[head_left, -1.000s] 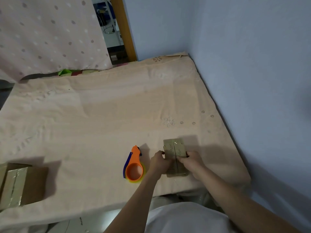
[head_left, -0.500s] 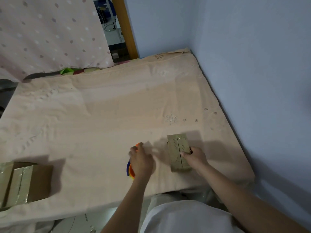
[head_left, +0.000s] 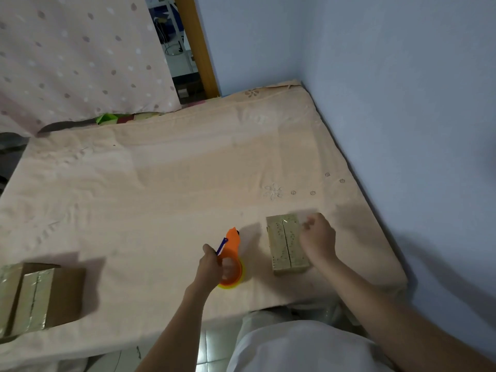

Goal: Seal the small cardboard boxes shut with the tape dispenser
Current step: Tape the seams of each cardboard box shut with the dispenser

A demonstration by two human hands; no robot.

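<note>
Cardboard box: small brown box (head_left: 287, 244) lying flat on the bedsheet, long side running away from the person, 1 seam down the middle of its top, a faint pale pattern on both flaps.
Bedsheet: peach cloth (head_left: 161, 189) over a mattress, embroidered flower just beyond the box, soft creases to the box's left.
Wall: pale blue wall (head_left: 402, 103) to the right of the box, meeting the mattress edge.
Curtain: pink dotted curtain (head_left: 80, 57) well beyond the box to the left, beside a wooden door frame (head_left: 198, 47).
Tape dispenser: orange dispenser (head_left: 231, 260) with a blue blade piece, just left of the box and apart from it, a yellow roll under its ring.
Left hand: left hand (head_left: 212, 269) closed around the dispenser's ring, fingers through it, thumb along the handle.
Right hand: right hand (head_left: 318, 237) at the box's right edge, blurred, fingers curled; whether it grips the box I cannot tell.
Other boxes: 2 larger boxes (head_left: 37, 299) far left of the small box, shiny tape along their tops.
</note>
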